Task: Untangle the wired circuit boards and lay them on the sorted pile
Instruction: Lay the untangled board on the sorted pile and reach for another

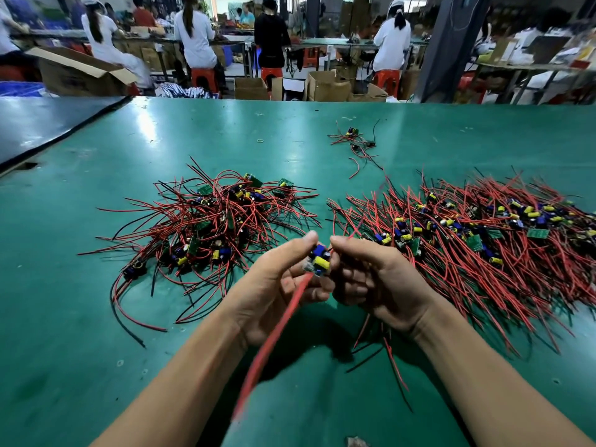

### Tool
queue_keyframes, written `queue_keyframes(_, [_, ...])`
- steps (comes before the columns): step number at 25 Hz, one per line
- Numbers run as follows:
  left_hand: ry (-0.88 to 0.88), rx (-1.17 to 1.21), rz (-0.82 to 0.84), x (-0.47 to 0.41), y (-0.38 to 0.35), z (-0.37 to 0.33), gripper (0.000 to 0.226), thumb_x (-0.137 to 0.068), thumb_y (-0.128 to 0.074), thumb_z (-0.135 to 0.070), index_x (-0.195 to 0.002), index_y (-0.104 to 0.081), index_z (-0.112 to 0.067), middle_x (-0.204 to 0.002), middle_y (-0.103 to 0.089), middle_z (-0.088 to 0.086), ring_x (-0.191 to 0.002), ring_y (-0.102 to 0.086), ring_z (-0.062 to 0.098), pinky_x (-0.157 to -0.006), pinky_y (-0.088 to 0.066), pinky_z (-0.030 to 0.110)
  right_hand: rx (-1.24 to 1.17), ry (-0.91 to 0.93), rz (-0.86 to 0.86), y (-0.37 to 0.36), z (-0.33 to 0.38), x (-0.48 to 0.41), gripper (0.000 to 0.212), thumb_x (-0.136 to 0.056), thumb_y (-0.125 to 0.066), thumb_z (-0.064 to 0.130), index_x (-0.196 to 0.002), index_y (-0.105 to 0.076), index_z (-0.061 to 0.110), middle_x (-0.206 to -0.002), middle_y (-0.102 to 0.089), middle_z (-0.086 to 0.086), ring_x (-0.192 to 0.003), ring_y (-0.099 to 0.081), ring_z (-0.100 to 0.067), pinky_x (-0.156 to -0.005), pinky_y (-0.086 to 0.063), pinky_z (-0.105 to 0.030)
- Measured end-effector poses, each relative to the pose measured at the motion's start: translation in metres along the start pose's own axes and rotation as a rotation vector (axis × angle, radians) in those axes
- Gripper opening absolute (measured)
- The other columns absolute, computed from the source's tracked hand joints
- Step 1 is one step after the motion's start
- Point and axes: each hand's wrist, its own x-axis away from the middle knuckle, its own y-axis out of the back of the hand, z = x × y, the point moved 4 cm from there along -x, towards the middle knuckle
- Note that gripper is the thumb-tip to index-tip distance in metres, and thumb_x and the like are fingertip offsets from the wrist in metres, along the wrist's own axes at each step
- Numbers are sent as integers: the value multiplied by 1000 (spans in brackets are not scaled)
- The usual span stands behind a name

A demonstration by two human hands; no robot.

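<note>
Above the green table [96,317] my left hand [274,285] and my right hand [383,285] meet around one small circuit board [320,258] with blue and yellow parts. Fingers of both hands curl round it. A blurred red wire [274,340] runs from the board down toward me, and more red and black wires [392,353] hang below my right hand. A tangled heap of wired boards [213,221] lies left of centre. A wider pile with wires lying roughly parallel [483,233] spreads on the right.
A small cluster of a few wired boards [354,140] lies farther back on the table. A dark panel [38,124] covers the far left corner. Beyond the table's far edge, people sit on red stools at benches among cardboard boxes [251,88].
</note>
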Motion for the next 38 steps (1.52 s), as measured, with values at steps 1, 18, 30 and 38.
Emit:
queue_keyframes(1, [-23,5,-10,0,1,2,15,-80,-68,-31,-78,-72,-16,-79,-70,6,-56,-64,13,-52,-54,22,0,18,-35,2,0,-1,25,-77,-69,37,-58,-63,21,-57,-41,5,-42,-30,-5,-40,-21,-16])
queue_keyframes(18, [-34,-303,-237,-4,13,8,16,-89,-57,2,-83,-71,-4,-66,-65,9,-50,-58,15,-49,-54,25,323,114,-180,32,-1,-11,12,-89,-73,24,-91,-79,15,-70,-61,6,-51,-43,-4,-47,-35,-14])
queue_keyframes(30, [40,-357,-141,-2,6,17,8,-84,-70,-13,-77,-72,-10,-70,-69,15,-52,-63,22,-64,-40,34,172,94,-164,27,-3,-14,30,-65,-82,39,-77,-72,14,-54,-50,4,-42,-37,-5,-40,-30,-14])
queue_keyframes(38, [17,-250,-14,0,1,16,11,-75,-70,-19,-82,-76,-13,-68,-67,10,-59,-64,19,-64,-56,30,-354,92,-120,17,-8,-20,20,-77,-73,18,-85,-54,15,-68,-39,1,-38,-36,-1,-37,-36,-14])
